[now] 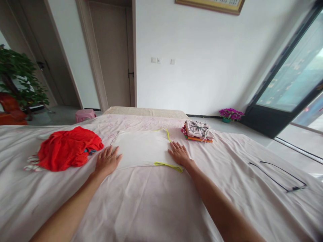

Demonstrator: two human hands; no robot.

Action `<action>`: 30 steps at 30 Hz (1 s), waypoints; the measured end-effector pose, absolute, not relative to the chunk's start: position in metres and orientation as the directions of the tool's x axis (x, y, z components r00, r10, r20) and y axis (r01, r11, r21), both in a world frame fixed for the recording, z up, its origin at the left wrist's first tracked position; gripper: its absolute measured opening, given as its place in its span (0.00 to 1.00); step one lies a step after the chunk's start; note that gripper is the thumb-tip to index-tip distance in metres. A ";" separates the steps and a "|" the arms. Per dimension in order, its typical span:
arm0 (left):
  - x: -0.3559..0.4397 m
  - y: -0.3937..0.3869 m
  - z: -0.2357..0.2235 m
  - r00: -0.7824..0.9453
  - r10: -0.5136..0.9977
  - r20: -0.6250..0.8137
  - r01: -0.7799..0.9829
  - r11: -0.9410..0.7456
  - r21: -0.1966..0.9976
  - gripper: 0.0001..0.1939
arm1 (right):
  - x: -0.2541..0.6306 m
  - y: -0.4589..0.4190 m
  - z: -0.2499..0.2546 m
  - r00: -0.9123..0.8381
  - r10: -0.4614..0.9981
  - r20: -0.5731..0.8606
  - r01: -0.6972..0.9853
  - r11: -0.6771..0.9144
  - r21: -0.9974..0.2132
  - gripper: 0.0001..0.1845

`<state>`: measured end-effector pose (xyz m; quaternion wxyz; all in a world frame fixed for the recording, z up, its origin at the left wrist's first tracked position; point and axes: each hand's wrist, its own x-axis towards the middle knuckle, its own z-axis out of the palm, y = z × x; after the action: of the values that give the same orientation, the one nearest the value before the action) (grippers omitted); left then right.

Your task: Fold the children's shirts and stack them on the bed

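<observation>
A white tank top (141, 149) with yellow-green trim lies spread flat and sideways on the bed sheet (151, 201). Its trimmed straps point to the right. My left hand (108, 159) rests flat on its left edge, fingers extended. At the other end, near the straps, my right hand (180, 154) lies flat with its fingers stretched out. Neither hand grips anything. Close to my left hand is a heap of red clothing (69, 148), with striped and blue cloth showing under it. Beyond my right hand sits a folded stack of clothes (198, 130), a butterfly print on top.
A pair of eyeglasses (290, 186) lies on the sheet at the right. Past the bed stand a pink stool (85, 115), a potted plant (21, 77) and purple flowers (230, 114). A closed door (111, 53) and a white wall are behind.
</observation>
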<state>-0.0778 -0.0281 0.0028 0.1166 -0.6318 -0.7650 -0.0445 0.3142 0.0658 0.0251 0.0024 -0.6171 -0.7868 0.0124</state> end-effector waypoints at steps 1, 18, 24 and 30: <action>-0.078 -0.028 0.002 -0.172 0.956 0.236 0.978 0.195 -0.077 0.32 | 0.314 0.065 0.025 -0.226 0.974 -0.013 0.974 0.226 -0.029 0.36; -0.085 -0.025 -0.004 -0.198 0.956 0.214 0.978 0.207 -0.016 0.33 | 0.380 0.039 0.013 -0.083 0.996 0.011 0.996 0.084 -0.019 0.34; -0.085 -0.024 -0.006 -0.184 0.960 0.211 0.980 0.196 -0.038 0.33 | 0.398 0.029 0.010 -0.011 0.999 0.031 1.000 0.011 -0.006 0.34; -0.086 -0.024 -0.006 -0.184 0.961 0.207 0.978 0.199 -0.055 0.33 | 0.397 0.029 0.013 0.032 0.998 0.054 0.998 -0.030 -0.049 0.33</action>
<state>-0.0857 -0.0240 -0.0064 0.0977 -0.6311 -0.7682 -0.0448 0.3966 0.0289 0.0127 0.0362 -0.7175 -0.6956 -0.0024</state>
